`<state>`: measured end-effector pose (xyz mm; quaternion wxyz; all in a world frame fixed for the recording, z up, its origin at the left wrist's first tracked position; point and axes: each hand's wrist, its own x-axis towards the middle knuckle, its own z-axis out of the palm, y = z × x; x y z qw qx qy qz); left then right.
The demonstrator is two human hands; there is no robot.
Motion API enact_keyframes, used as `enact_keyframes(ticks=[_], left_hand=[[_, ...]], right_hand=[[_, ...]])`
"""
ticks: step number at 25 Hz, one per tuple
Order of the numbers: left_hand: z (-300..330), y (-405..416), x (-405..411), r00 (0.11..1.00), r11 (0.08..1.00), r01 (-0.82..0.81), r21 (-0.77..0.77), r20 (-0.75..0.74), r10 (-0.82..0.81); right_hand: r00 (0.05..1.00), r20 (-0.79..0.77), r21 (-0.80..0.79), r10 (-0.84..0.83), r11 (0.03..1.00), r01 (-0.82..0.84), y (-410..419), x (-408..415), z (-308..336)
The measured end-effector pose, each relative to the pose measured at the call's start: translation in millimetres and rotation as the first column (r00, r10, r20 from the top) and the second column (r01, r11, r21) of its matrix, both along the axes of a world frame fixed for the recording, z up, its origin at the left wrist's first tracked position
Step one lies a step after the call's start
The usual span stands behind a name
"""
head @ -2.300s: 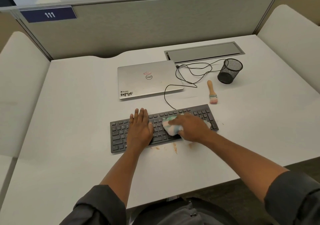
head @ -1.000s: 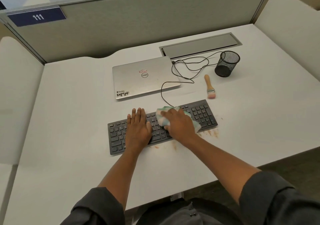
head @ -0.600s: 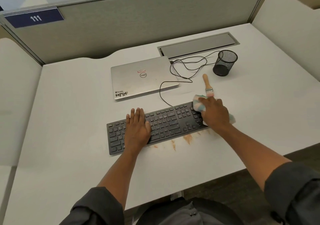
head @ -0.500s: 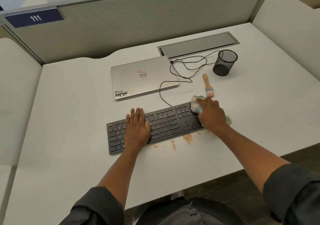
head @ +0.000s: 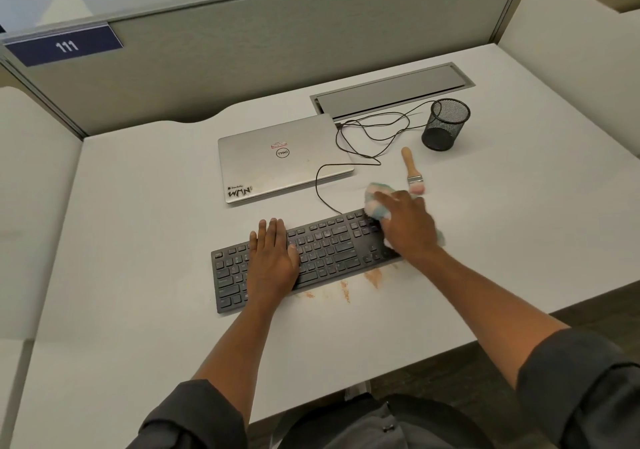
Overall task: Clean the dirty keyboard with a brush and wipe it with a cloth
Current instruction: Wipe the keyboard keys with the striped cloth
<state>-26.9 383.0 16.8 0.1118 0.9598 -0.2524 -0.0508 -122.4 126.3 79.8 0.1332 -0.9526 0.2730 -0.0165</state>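
A dark grey keyboard (head: 329, 246) lies slanted on the white desk (head: 138, 206). My left hand (head: 273, 258) rests flat on its left half, fingers straight. My right hand (head: 408, 227) presses a pastel striped cloth (head: 375, 199) onto the keyboard's right end, covering the number pad; part of the cloth sticks out past the far edge. A small wooden-handled brush (head: 412, 171) lies on the desk just beyond the cloth, held by neither hand. Orange-brown dirt smears (head: 372, 277) mark the desk along the keyboard's near edge.
A closed silver laptop (head: 282, 157) lies behind the keyboard. The keyboard's black cable (head: 367, 137) loops toward a grey cable hatch (head: 391, 90). A black mesh pen cup (head: 445, 124) stands at the back right. Partition walls close the desk's back and sides.
My right hand swept the cloth from the keyboard's middle to its right end, then pushed it up over the far right corner. My left hand stayed put. The dirt smears near the front edge came into view.
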Motion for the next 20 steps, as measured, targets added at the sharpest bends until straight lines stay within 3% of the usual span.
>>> enact_keyframes(ticks=[4, 9, 13, 17, 20], left_hand=[[-0.3, -0.1, -0.1, 1.0, 1.0, 0.001, -0.003, -0.006, -0.001], [-0.4, 0.4, 0.3, 1.0, 1.0, -0.002, 0.0, -0.002, 0.002], [-1.3, 0.0, 0.5, 1.0, 1.0, -0.003, 0.005, 0.005, 0.003], [-1.0, 1.0, 1.5, 1.0, 1.0, 0.007, -0.002, -0.01, -0.007], [-0.1, 2.0, 1.5, 1.0, 1.0, 0.01, -0.021, -0.021, -0.01]], right_hand=[[0.99, -0.117, 0.002, -0.078, 0.997, 0.079, -15.7, -6.5, -6.3], [0.992, -0.116, -0.027, 0.051, 0.998, -0.055, 51.5, -3.5, -13.0], [0.985, -0.011, 0.086, 0.174, 0.981, -0.172, 68.1, -4.5, -6.6], [0.991, 0.122, 0.028, -0.062, 0.998, 0.059, 32.1, -0.1, 0.3], [0.989, -0.083, 0.001, -0.126, 0.992, 0.126, 16.2, -0.2, -4.3]])
